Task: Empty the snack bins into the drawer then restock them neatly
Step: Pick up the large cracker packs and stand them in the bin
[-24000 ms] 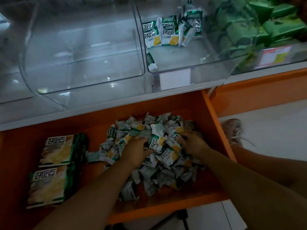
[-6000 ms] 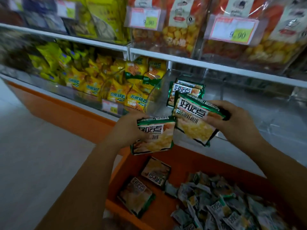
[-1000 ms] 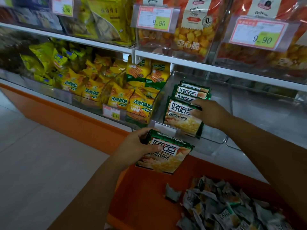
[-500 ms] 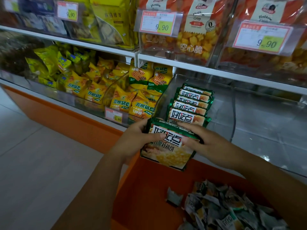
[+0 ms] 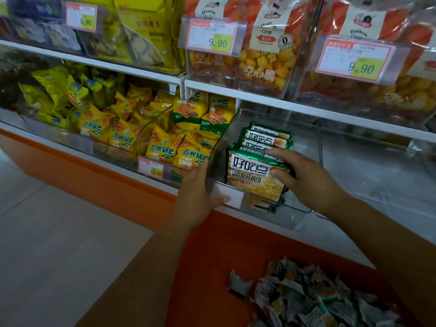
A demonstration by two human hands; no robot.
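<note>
Green-edged packs (image 5: pixel 256 178) inside the clear bin (image 5: pixel 296 210): white label, black characters, golden biscuit print. Left of bin, yellow packets (image 5: pixel 160 151) lettered in blue. Below bin, orange drawer (image 5: pixel 212 246) with grey-white, green and yellow wrappers (image 5: pixel 306 300). Above bin, pink-and-lime price tags (image 5: pixel 212 36).

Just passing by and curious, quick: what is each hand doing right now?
Left hand: grips the front corner of the clear bin.
Right hand: fingers curled on the front green packet, holding it in the bin.
</note>
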